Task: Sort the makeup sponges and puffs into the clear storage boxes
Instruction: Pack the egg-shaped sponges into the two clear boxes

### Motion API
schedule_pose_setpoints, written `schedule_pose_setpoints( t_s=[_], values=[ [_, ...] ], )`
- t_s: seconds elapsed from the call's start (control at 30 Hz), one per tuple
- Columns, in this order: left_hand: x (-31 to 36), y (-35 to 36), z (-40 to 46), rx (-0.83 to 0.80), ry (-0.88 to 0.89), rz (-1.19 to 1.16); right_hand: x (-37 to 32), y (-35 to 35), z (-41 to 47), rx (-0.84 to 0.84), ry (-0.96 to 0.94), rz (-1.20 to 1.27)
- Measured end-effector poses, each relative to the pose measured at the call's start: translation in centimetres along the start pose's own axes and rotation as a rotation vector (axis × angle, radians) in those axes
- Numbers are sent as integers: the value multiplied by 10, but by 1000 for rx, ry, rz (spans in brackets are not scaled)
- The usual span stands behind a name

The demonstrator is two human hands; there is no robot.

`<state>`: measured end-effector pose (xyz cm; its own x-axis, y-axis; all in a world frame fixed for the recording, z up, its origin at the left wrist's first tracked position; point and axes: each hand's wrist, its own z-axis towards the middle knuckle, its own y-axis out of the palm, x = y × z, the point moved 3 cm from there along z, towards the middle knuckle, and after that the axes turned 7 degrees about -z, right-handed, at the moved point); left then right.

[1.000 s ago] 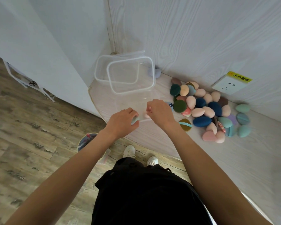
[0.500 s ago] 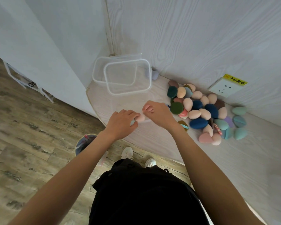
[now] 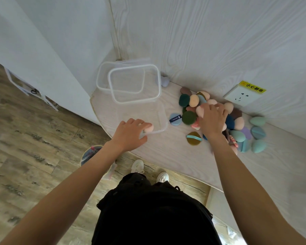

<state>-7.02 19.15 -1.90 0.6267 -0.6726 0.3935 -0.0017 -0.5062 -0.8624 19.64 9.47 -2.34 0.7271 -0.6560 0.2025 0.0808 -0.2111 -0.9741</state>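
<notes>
A heap of coloured makeup sponges and puffs lies on the pale counter against the wall. My right hand rests on top of the heap with its fingers spread, touching a peach sponge. My left hand holds a pink sponge at the near corner of a low clear box by the counter's edge. Two more clear boxes, one overlapping the other, stand in the back corner.
A light blue puff and an olive puff with a teal strap lie loose beside the heap. Teal sponges sit at the right. A wall socket is behind the heap. A bin stands on the floor.
My hands have parted. The right hand let go of the pink sponge and moved right onto the heap. The left hand kept the pink sponge at the near box.
</notes>
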Motion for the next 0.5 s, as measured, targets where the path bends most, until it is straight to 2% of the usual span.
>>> schedule_pose_setpoints(
  t_s=[0.1,0.17,0.23,0.27,0.37,0.5],
  values=[
    [2,1,0,-17,-23,-34,5,-18,-10,94,50,103],
    [2,0,1,-12,-27,-32,2,-40,-27,134,59,404],
    [0,1,2,3,-26,-24,-19,-62,-49,45,-69,763],
    [0,1,2,16,-22,-18,-36,-70,-59,16,-185,822],
    [0,2,3,42,-15,-3,-87,-65,-69,-38,-500,658],
    [-1,3,2,74,-2,-17,-125,-45,-54,-24,-700,123]
  ],
)
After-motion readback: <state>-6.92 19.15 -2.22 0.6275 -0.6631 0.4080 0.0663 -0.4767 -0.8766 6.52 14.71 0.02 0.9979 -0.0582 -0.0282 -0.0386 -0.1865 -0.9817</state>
